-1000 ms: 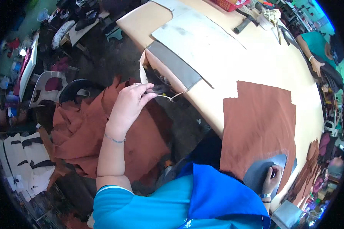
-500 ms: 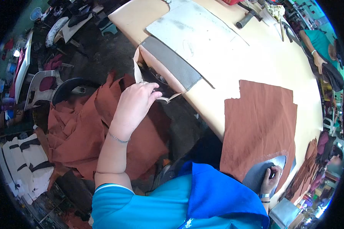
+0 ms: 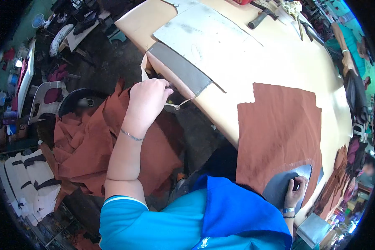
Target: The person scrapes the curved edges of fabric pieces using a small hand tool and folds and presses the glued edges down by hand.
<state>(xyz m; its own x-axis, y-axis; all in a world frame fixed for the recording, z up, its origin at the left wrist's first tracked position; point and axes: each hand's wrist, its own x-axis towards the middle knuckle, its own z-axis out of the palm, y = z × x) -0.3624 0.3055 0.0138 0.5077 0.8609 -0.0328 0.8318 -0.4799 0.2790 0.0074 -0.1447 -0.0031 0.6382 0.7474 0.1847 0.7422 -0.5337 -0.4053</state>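
Note:
My left hand (image 3: 148, 100) is closed in a pinch on a thin pale strip (image 3: 144, 68) beside the table edge. The strip loops out from a grey leather-like piece (image 3: 181, 68), whose pinkish underside folds over that edge. On the right, my right hand (image 3: 296, 191) is curled around a dark object, mostly hidden by the fingers. It rests over a smooth grey plate (image 3: 279, 187) with a rounded outline. That plate lies on a reddish-brown sheet of material (image 3: 279, 125) with notched upper corners.
A large pale sheet (image 3: 208, 37) lies on the cream table (image 3: 312, 75), with a hammer (image 3: 262, 18) and pincers (image 3: 310, 31) farther back. Brown material (image 3: 96, 150) is heaped at my left. Another person's hand (image 3: 348, 62) holds dark material at far right.
The view has shifted slightly, so the table appears farther left. My left hand stays on the strip, a little higher. The other person's arm and dark material have moved.

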